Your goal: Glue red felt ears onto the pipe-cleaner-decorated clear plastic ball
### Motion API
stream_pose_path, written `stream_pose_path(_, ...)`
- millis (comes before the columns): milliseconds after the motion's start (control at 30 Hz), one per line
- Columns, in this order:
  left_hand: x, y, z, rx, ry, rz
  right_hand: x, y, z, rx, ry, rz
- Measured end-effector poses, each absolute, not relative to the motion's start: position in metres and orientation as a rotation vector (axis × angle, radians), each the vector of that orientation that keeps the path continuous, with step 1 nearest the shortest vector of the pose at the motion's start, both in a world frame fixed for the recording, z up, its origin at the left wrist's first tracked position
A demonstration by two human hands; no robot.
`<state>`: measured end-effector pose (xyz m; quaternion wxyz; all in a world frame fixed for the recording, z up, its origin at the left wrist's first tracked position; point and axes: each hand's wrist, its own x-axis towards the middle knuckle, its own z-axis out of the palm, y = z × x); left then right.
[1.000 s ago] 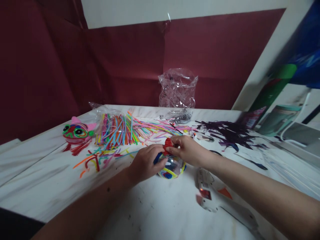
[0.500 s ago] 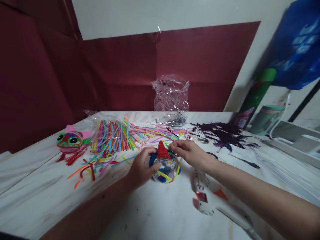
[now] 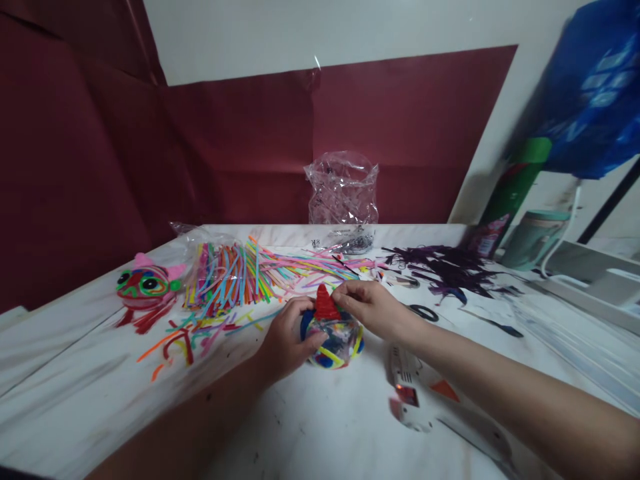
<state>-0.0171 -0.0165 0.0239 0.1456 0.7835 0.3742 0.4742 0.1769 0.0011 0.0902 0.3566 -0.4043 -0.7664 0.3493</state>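
A rounded craft piece (image 3: 339, 340), partly clear and trimmed with yellow, blue and red pipe cleaner, rests on the table in front of me. On its top stands a red cone (image 3: 326, 304) wound from fuzzy pipe cleaner. My left hand (image 3: 293, 339) grips the piece from the left, thumb across its near side. Beside the cone's right edge, my right hand (image 3: 367, 305) is closed in a pinch, its fingertips at or very near the cone. Whatever lies between those fingertips is too small to make out.
A hot glue gun (image 3: 407, 390) lies right of the piece, under my right forearm. Black-handled scissors (image 3: 424, 313) sit behind it. Bundled pipe cleaners (image 3: 225, 273) and cut scraps are to the left, near a decorated pink-and-red mask-like craft (image 3: 145, 287). Dark purple strips (image 3: 445, 267) lie back right.
My right fingertips have shifted slightly left, closer to the red cone. My left hand keeps its grip, and the view has moved a little.
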Motion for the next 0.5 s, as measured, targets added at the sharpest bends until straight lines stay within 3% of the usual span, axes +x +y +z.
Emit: stream_pose_path(500, -0.0163, -0.0177, 0.0246, 2.281, 1.048, 1.403, 0.1681, -0.0018, 0.0858, -1.041, -1.961, 0.987)
